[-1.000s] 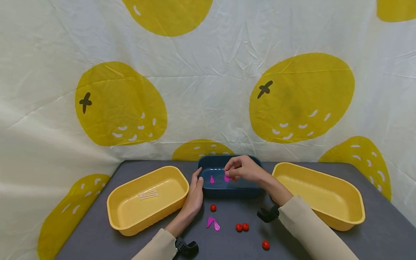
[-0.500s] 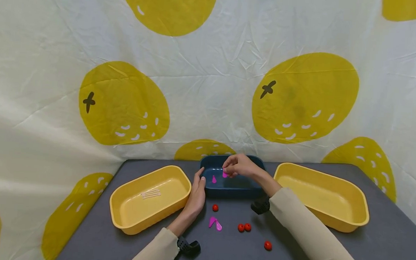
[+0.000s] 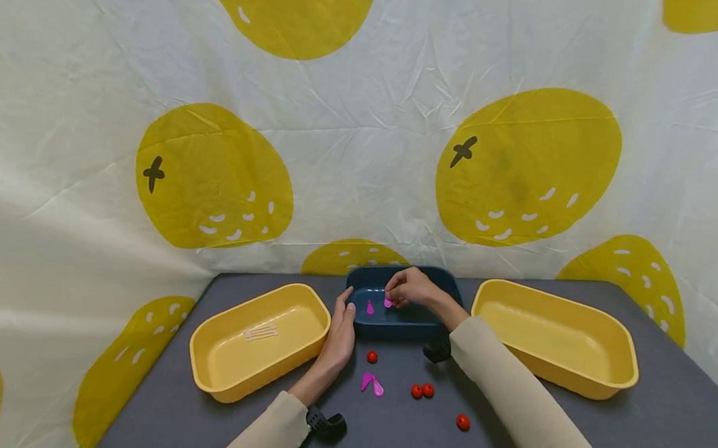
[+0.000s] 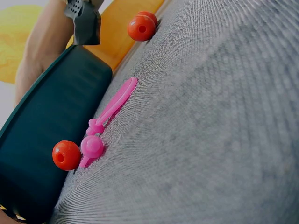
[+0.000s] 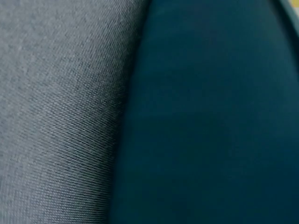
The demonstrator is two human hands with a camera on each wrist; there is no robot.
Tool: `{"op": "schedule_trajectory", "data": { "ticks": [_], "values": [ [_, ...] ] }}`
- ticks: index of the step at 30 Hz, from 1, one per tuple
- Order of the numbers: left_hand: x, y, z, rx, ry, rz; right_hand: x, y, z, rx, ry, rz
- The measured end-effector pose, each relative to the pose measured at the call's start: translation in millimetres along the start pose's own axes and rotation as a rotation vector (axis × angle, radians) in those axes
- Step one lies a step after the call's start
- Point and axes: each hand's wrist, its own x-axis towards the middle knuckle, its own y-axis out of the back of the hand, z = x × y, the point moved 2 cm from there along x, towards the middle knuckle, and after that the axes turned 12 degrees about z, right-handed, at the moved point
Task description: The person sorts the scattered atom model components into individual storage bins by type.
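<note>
Head view: your right hand (image 3: 413,286) pinches a pink piece (image 3: 388,303) over the blue bin (image 3: 399,331), your left hand (image 3: 339,332) straight-fingered at its left end; a slack pinch could drop it askew

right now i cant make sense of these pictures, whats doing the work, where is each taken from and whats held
No machine here, just a person's bare hands. The wide picture is taken from the person's head, the close-ups from the left and right wrists. On the grey table stands a blue tub between two yellow tubs. In front of the blue tub lie four red balls and two pink pieces; the left yellow tub holds thin pale sticks. The right hand pinches a third pink piece at the blue tub, where a fourth pink piece lies inside. The left hand is at that tub's left end, holding nothing visible.
</note>
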Motion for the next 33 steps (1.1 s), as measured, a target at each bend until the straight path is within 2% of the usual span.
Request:
{"op": "schedule_trajectory", "data": {
  "ticks": [11, 22, 33],
  "values": [
    [-1.0, -0.3, 0.9, 0.001, 0.000, -0.001, 3.6, -6.7, 9.2, -0.002, -0.044, -0.015],
    [0.0, -0.3, 2.2, -0.005, 0.012, 0.000, 6.9, -12.8, 10.8, -0.105, -0.034, 0.016],
    [1.9, -1.1, 0.5, 0.001, 0.004, -0.001, 9.8, -14.5, 12.3, -0.169, -0.029, 0.007]
  ]
}}
